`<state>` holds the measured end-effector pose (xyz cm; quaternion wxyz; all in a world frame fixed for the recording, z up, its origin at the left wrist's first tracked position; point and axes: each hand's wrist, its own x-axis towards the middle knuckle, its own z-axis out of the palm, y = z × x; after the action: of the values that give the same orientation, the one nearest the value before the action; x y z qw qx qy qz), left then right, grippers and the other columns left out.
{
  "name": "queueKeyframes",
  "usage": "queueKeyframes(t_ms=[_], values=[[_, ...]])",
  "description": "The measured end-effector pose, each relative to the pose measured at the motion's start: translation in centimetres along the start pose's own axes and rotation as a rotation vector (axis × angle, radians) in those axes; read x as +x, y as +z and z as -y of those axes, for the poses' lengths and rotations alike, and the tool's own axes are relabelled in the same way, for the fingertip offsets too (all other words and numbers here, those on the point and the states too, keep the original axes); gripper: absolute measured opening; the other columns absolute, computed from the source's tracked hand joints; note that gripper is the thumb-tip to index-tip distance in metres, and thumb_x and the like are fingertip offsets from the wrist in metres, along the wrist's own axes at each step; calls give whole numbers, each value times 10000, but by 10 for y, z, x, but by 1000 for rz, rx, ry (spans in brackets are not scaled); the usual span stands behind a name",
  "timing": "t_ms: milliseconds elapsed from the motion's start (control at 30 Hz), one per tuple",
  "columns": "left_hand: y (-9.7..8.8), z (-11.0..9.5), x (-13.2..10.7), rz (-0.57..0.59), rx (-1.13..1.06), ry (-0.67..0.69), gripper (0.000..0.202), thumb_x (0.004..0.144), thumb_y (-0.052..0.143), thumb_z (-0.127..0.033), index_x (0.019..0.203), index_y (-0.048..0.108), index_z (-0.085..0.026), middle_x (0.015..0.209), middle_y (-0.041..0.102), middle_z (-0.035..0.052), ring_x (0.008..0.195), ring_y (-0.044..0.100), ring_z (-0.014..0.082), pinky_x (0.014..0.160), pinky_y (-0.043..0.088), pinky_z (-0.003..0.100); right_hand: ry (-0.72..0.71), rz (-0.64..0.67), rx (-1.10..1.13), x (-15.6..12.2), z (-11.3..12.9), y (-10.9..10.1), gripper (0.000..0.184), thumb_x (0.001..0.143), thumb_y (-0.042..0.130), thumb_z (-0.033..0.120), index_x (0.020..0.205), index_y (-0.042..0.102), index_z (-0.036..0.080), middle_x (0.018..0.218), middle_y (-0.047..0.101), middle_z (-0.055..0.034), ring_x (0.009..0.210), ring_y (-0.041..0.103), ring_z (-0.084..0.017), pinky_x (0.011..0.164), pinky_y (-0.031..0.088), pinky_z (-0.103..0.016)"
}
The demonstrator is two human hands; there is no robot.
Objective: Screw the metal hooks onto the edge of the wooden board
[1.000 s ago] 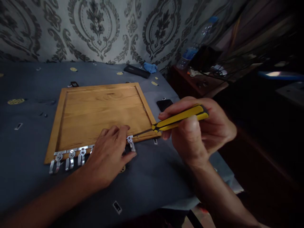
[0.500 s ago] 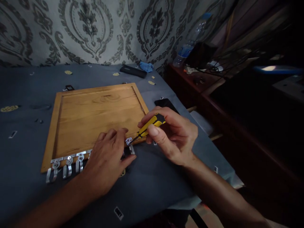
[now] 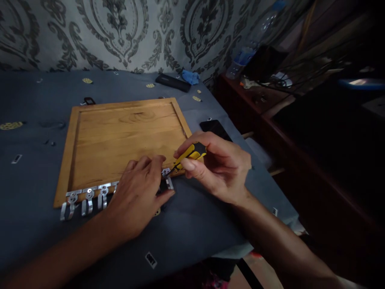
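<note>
A wooden board [image 3: 129,136] with a raised frame lies flat. Along its near edge runs a metal hook rail [image 3: 89,194] with several silver hooks and cross-head screws. My left hand [image 3: 135,196] grips the rail and the board's edge, fingers bent over the wood and thumb beside the rightmost visible hook [image 3: 169,182]; it hides the middle of the rail. In my right hand [image 3: 224,168] is a yellow and black screwdriver [image 3: 192,154], pinched between thumb and fingers. Its tip meets the rail just above that right hook.
A black phone [image 3: 215,129] lies right of the board. Behind it are a black case [image 3: 173,82] and a crumpled blue cloth [image 3: 190,76]. A plastic bottle [image 3: 240,60] and cables stand on the dark red shelf [image 3: 240,89] to the right.
The view has tilted slightly, so the board and both hands appear a little higher. The screwdriver's handle has turned slightly in my right hand, its tip staying at the same hook.
</note>
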<state>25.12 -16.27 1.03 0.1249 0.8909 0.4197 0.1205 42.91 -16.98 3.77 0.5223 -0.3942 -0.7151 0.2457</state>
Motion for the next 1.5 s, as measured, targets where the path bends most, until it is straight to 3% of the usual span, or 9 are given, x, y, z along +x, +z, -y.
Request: queueKeyframes(t_ms=[167,300,633,1000,1200,1300,1500], values=[[1,0,1,-18,7,8,460,791,757,-273,1116,440,-194,989,643,65,929,603,285,803,459,427,28,64,81,4,0,-5,142,861,715,293,836,658,165,772,656,0,593,582,-83,559,504,-220],[-1,-1,2,-11,-16,-14,462,784,762,-264,1108,438,-201,1006,655,63,945,605,285,795,449,414,36,142,155,8,-2,-12,148,858,716,267,954,679,161,882,692,-26,705,646,-115,614,552,-239],[1,1,0,-13,-20,-5,475,772,770,-267,1123,461,-183,981,661,73,947,607,303,819,444,428,-119,87,78,8,-7,-5,184,791,790,291,862,707,144,764,693,-12,673,643,-117,580,528,-239],[2,1,1,-35,-8,15,415,770,753,-248,1056,458,-189,930,660,64,905,613,296,777,465,428,-118,167,10,8,-4,-12,204,871,712,250,1038,701,135,907,736,-27,678,673,-102,589,544,-219],[1,1,0,-45,-6,27,409,782,740,-251,1074,463,-179,964,666,81,903,617,297,781,469,437,-151,214,57,9,-3,-14,221,880,700,209,1071,682,99,980,742,-53,834,710,-123,718,566,-220],[1,1,0,-35,-4,25,405,773,749,-245,1057,468,-176,943,667,79,907,619,302,780,471,439,-149,225,61,9,-4,-14,220,886,692,208,1078,677,102,998,740,-53,802,702,-110,714,561,-218],[2,1,0,-38,3,24,423,778,752,-264,1083,469,-186,962,665,69,929,614,294,801,469,432,-207,187,64,10,-9,-10,149,872,711,217,960,677,101,857,697,-35,733,640,-105,646,508,-232]])
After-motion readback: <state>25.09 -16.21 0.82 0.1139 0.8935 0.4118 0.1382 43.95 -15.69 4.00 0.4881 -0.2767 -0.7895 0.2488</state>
